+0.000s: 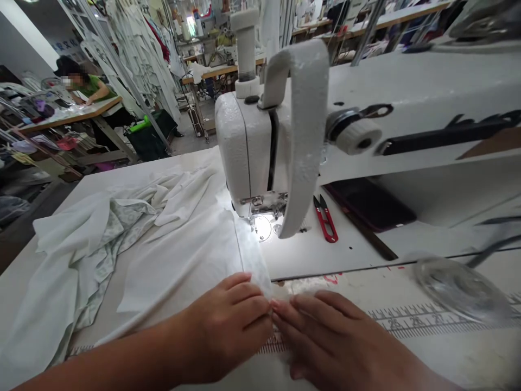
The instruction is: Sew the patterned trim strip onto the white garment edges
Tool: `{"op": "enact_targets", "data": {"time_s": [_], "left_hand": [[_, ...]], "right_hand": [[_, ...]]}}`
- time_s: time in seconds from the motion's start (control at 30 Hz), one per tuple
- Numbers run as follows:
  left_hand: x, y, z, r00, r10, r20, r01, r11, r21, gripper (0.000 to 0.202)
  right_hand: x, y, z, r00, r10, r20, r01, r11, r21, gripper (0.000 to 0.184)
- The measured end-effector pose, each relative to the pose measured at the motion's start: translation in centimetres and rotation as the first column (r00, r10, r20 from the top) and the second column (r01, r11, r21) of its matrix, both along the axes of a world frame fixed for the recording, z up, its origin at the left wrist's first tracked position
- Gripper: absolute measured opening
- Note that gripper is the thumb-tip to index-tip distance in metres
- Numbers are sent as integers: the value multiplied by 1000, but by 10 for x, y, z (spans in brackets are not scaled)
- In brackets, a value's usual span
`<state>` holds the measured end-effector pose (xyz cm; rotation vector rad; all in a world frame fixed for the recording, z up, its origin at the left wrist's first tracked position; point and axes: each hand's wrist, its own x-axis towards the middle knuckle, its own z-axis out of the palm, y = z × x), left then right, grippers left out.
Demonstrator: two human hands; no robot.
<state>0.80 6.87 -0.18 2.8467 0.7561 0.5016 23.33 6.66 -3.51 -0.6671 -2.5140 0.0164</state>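
White fabric point(191, 255) lies across the machine bed, its folded right edge running up to the lit needle area of a white sewing machine point(232, 146). My left hand point(228, 326) has its fingers curled over the near part of that edge, closed on the cloth. Close against it, my right hand point(329, 336) pinches the same edge from the right, fingers pressed together and thumb mostly hidden. The two hands' fingertips meet. Below the machine head, the presser foot point(252, 222) stands beside the fabric edge.
Red thread snips point(325, 220) and a dark phone point(370, 203) lie right of the needle. A clear round plastic piece point(459, 288) sits near a printed ruler strip point(402, 320). Crumpled patterned cloth point(109, 233) spreads leftward. Another person point(91, 87) works at a far table.
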Motion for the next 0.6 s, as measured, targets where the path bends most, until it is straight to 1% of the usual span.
{"op": "enact_targets", "data": {"time_s": [0.07,0.17,0.23,0.37,0.5,0.6], "left_hand": [[-5,10,-2,1000,-7,-2,7,1000,15,12],[-11,26,-3,1000,1,-1,-1,999,42,11],[-14,35,-2,1000,-8,-11,9,999,51,11],[-17,55,0,1000,-17,-23,19,999,47,14],[-21,79,-2,998,-65,7,65,994,93,15],[-25,95,-7,997,-68,47,62,991,117,15]], "right_hand": [[-1,9,3,1000,22,-11,-23,999,-33,33],[-4,22,12,1000,31,4,-30,994,-107,34],[-7,31,18,999,40,25,-36,992,-122,34],[-12,51,20,996,21,91,-15,997,-72,33],[-17,69,18,987,6,164,1,999,-43,38],[-21,76,18,991,-35,128,33,999,18,38]]}}
